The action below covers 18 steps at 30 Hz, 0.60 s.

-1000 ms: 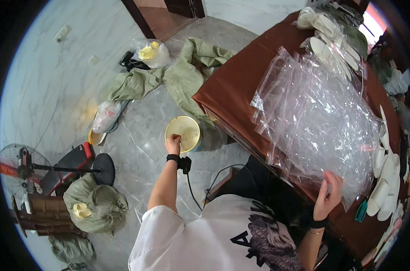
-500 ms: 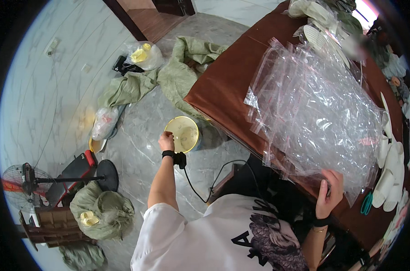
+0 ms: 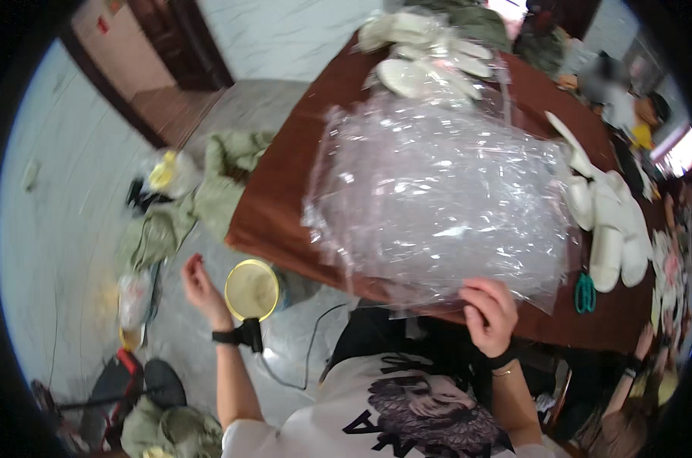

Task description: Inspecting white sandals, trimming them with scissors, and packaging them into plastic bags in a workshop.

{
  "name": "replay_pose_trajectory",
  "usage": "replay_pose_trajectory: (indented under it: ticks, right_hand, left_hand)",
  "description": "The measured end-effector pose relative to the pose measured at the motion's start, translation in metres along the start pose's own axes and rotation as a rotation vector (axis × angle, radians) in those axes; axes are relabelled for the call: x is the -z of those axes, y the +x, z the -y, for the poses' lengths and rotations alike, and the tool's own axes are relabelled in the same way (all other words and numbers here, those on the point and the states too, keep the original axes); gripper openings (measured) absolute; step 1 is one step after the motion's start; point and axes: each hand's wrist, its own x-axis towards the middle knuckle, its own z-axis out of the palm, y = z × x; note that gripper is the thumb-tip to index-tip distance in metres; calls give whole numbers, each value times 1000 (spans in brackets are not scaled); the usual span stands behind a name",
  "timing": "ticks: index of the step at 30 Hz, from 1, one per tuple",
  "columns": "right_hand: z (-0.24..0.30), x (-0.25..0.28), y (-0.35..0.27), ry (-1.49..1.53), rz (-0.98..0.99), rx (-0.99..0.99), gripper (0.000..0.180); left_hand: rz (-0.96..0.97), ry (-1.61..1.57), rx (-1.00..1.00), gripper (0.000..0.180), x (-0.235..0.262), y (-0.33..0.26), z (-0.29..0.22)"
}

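Observation:
A heap of clear plastic bags point(image 3: 445, 191) lies spread over the brown-covered table point(image 3: 285, 206). My right hand point(image 3: 489, 313) rests at the heap's near edge, fingers bent over the plastic and thumb apart, gripping nothing that I can see. Away from the table, my left hand point(image 3: 202, 286) hangs in the air just left of a yellow-rimmed bucket point(image 3: 252, 290). Its fingers look loosely apart and bare, slightly blurred. White slippers point(image 3: 617, 229) lie to the right of the bags, with green-handled scissors point(image 3: 585, 293) beside them.
More white slippers in clear bags point(image 3: 422, 72) lie at the table's far end. Green cloth sacks point(image 3: 228, 179) and a yellow-topped plastic bag point(image 3: 167, 175) are on the floor at left. A black cable point(image 3: 315, 336) trails past the bucket. Another person's arm point(image 3: 628, 374) shows at lower right.
The view has swung to the right, so the table sits nearer the middle. My left hand has moved from the bucket's rim out to its left. My right hand stays at the bags' near edge.

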Motion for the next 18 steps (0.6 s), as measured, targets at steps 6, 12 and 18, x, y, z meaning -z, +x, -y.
replay_pose_trajectory:
  ticks: [6, 12, 18]
  right_hand:
    - [2, 41, 5, -93, -28, 8, 30]
    - [-24, 74, 10, -306, 121, -295, 65]
    - [-40, 81, -7, -232, 107, -346, 68]
  left_hand:
    - [701, 18, -437, 36, -66, 5, -250]
    - [1063, -44, -289, 73, -161, -6, -210]
    - [1192, -99, -357, 78, -193, -31, -224]
